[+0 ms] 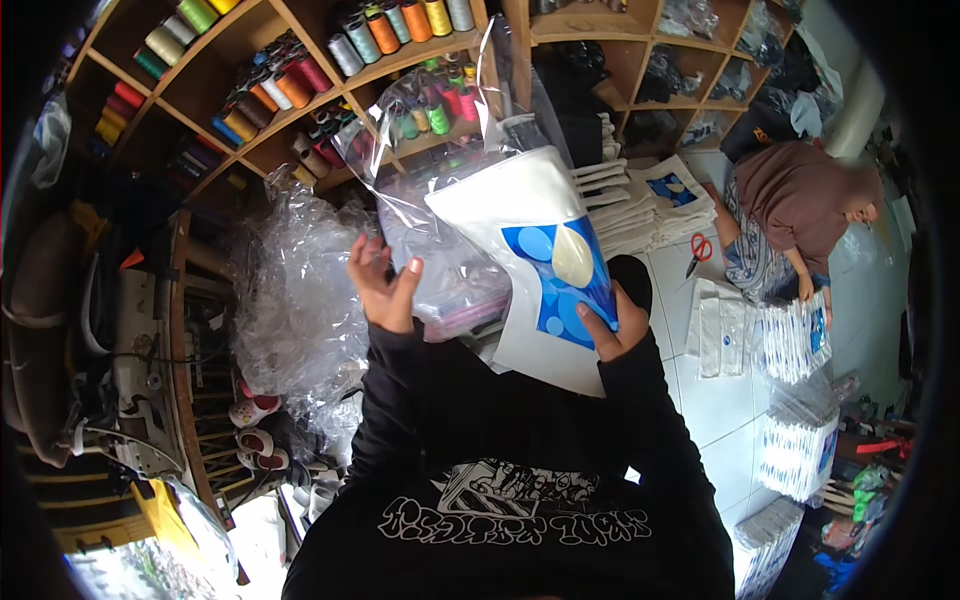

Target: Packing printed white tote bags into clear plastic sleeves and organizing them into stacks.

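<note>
My right hand (622, 325) grips the edge of a white cloth piece with a blue printed panel (520, 200), thumb on top of the print. The cloth is tilted in front of me. A clear plastic bag (365, 150) stands up around or behind its far end; I cannot tell whether the cloth is inside. My left hand (388, 290) is open, fingers spread and palm up, just left of the cloth and holding nothing. Beside it lies a stack of flat clear plastic bags (440, 265), partly covered by the cloth.
A heap of crumpled clear plastic (300, 300) lies at left. Thread spools (385, 35) fill the far wooden shelves (350, 90). More white cloth pieces (650, 215) are piled beyond. Red-handled scissors (700, 250) rest on the tiles; a seated person (800, 205) handles stacked pieces (790, 340).
</note>
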`<state>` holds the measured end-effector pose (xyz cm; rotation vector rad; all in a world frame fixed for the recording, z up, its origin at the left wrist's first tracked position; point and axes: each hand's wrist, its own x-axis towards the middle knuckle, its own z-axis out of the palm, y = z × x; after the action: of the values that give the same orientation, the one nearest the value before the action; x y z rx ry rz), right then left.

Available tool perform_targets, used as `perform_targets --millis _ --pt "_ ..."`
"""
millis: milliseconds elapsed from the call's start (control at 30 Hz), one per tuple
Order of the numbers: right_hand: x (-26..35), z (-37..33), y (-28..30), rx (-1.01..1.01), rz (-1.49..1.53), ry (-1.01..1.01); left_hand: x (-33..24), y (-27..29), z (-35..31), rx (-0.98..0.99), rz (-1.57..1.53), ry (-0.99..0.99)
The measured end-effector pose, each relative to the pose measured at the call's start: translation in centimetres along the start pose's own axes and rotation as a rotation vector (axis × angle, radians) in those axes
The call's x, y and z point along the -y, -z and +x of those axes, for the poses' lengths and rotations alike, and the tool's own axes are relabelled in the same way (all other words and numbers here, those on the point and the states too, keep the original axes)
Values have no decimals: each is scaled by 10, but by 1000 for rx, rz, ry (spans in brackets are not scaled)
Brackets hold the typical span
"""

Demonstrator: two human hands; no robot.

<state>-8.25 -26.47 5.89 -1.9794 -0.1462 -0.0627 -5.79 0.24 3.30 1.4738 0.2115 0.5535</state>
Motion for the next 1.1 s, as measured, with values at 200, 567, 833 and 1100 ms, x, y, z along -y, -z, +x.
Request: perform_targets --millis 200,567,833,1100 --pt "4 -4 -20 0 97 62 29 6 25 590 -458 217" --pt "-48 -34 -14 -347 -265 451 30 -25 28 736 -258 275" --pt "-54 -84 24 -465 -205 180 34 -107 -25 1093 -868 35" --pt "-139 -90 160 183 420 -54 3 -94 -24 1166 -258 146"
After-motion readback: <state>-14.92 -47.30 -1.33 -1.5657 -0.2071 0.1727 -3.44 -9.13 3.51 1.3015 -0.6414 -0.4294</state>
